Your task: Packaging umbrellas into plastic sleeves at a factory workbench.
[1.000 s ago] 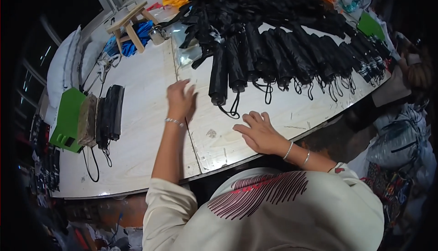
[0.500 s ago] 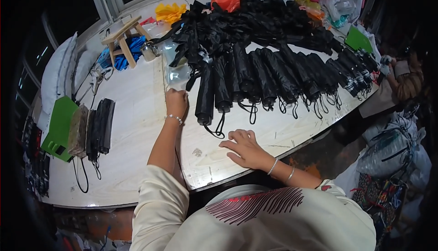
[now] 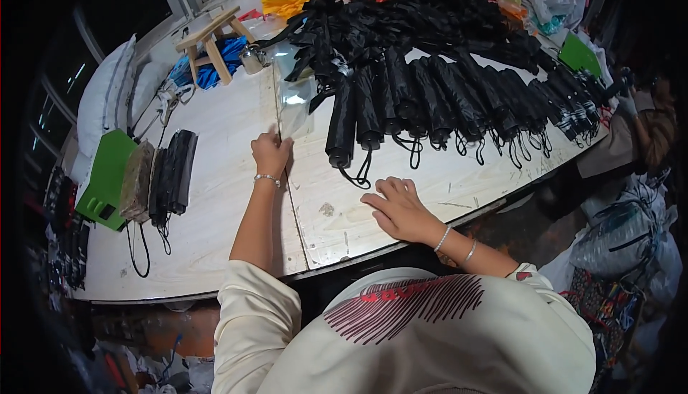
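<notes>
My left hand is over the table by the seam between two boards. Its fingers are curled and partly blurred, close to the near end of a clear plastic sheet; whether they grip it is hidden. My right hand rests on the near part of the table, fingers apart and slightly bent, with nothing in it. Beyond it, a row of black folded umbrellas lies side by side, wrist loops toward me. The nearest umbrella is at the row's left end.
A heap of black fabric covers the back. On the left are a green holder, a brick-like block, more black umbrellas, a wooden stool and a white sack. Another person's arm is at the right.
My left hand has shifted left and a little toward me, away from the row of umbrellas. My right hand stays in nearly the same place and pose. The whole view has shifted slightly.
</notes>
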{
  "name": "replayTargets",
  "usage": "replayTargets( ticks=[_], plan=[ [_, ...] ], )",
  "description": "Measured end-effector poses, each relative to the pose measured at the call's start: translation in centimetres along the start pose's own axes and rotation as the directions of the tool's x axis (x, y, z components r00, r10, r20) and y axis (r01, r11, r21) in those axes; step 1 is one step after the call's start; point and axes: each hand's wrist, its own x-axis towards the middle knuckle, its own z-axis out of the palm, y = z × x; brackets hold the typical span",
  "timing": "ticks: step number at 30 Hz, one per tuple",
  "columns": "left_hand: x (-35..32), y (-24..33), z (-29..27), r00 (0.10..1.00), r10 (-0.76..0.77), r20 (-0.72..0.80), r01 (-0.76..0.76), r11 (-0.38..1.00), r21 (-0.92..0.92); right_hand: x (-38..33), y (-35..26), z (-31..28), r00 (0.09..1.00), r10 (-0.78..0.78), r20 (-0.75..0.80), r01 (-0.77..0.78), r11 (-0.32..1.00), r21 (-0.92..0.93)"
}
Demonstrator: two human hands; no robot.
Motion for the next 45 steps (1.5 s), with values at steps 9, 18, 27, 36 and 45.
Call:
replayTargets(
  ticks=[9,18,27,36,45],
  plan=[
    [-0.4,-0.5,1.4,0.923,0.336,-0.186,-0.294,0.929,0.223,0.1,-0.2,-0.3,1.0,0.022,0.019,-0.022,1.0,0.005],
    [-0.3,7.1,2.2,0.785,0.568,-0.246,-0.563,0.821,0.097,0.1,-0.1,-0.4,0.999,0.03,0.024,-0.031,0.999,0.017],
    [0.7,2.8,1.7,0.936,0.213,0.279,-0.281,0.931,0.233,0.2,0.5,-0.4,0.999,0.034,0.042,-0.037,0.997,0.072],
    [-4.3,1.6,0.7,0.713,0.701,-0.016,-0.634,0.655,0.412,-0.2,0.1,0.4,1.0,0.012,0.017,-0.013,0.999,0.032],
    [-14.8,5.6,-5.4,0.792,0.522,0.318,-0.597,0.771,0.221,2.1,-1.6,-1.0,0.995,0.079,0.063,-0.093,0.964,0.248]
  ],
)
